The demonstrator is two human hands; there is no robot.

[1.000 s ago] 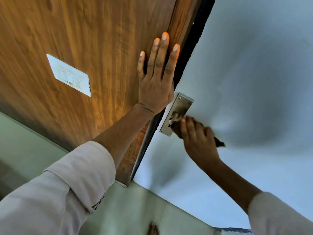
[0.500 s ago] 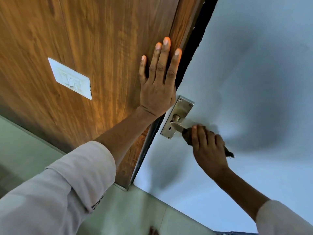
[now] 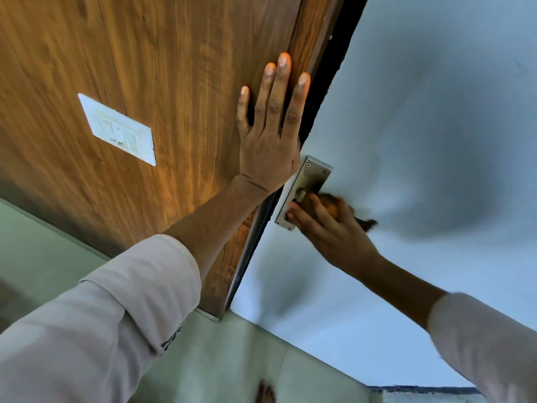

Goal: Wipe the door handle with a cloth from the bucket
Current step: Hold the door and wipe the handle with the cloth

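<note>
left hand [image 3: 268, 146]: I see it flat on the wood panel [image 3: 162, 82], fingers straight and spread, palm pressed on, holding nothing.
right hand [image 3: 328, 228]: curled around a dark brown cloth [image 3: 334, 206], fingers wrapped over it; cloth is pressed on the door handle.
door handle [image 3: 302, 196]: lever mostly hidden under cloth and fingers; I only make out its base at the metal backplate [image 3: 312, 177].
cloth: bunched in the grip, a frayed end sticking out on the far side of the hand; motion-blurred.
door [image 3: 421, 141]: pale blue-grey, backplate screwed near its edge, beside the dark gap.
switch plate [image 3: 117, 129]: white, on the wood panel, well left of the left hand.
sleeves [image 3: 116, 315]: light, cuffs rolled back.
bucket: can't locate it from here.
</note>
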